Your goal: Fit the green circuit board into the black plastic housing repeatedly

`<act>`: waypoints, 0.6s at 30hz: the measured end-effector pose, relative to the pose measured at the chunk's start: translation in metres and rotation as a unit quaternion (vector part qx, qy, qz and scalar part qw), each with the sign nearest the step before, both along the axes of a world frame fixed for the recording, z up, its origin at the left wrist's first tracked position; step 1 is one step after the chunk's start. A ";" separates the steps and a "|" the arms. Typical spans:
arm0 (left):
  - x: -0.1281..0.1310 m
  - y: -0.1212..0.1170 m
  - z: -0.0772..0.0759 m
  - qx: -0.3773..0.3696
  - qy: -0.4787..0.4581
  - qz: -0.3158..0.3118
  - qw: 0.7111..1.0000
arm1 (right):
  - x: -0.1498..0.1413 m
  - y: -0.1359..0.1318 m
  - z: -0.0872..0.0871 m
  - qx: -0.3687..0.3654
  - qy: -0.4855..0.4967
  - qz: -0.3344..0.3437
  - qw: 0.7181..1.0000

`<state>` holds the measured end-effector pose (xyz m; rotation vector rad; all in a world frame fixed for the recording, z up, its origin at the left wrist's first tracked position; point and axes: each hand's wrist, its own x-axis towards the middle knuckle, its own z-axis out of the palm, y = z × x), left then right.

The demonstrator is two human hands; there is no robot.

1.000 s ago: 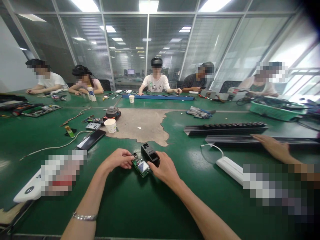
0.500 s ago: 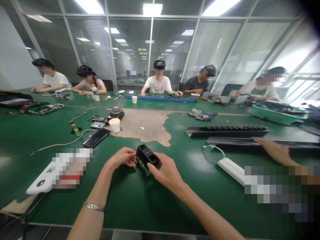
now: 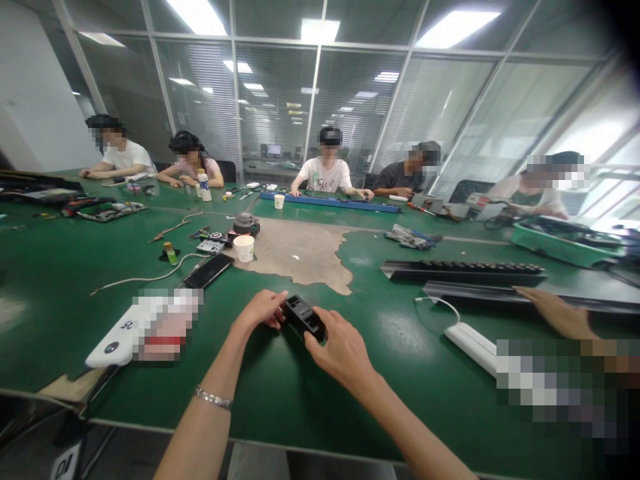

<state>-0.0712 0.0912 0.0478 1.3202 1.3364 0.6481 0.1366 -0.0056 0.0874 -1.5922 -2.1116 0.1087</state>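
Observation:
In the head view, a black plastic housing [image 3: 303,316] with rectangular openings in its upper face is held above the green table. My right hand [image 3: 344,341] grips its right end, thumb on the near side and fingers on the far side. At the other end my left hand [image 3: 265,311], with a silver bracelet on the wrist, has its curled fingers against the housing. The fingertips of that hand are partly hidden. The underside of the housing does not show.
A dark phone [image 3: 209,270], a paper cup [image 3: 244,249] and a white power bank-like device [image 3: 116,333] lie left. Black metal rails [image 3: 465,272] and a white strip [image 3: 471,348] lie right, near another person's hand [image 3: 563,313]. Several people sit across the table [image 3: 400,400].
The housing has tilted, so its upper face shows more and the green circuit board beneath it is out of sight. My left thumb now meets its end. The camera view has shifted slightly.

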 end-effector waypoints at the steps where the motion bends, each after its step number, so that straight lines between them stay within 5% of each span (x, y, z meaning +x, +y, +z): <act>1: 0.000 0.000 0.000 0.004 0.005 0.003 1.000 | 0.001 -0.002 -0.001 -0.005 -0.010 -0.006 1.000; 8: -0.001 -0.001 0.004 0.041 0.045 -0.011 0.998 | 0.009 -0.015 -0.018 -0.019 -0.011 -0.025 0.999; 18: 0.004 -0.013 0.009 0.092 0.039 -0.131 0.986 | -0.013 -0.031 -0.030 0.024 0.018 -0.051 0.998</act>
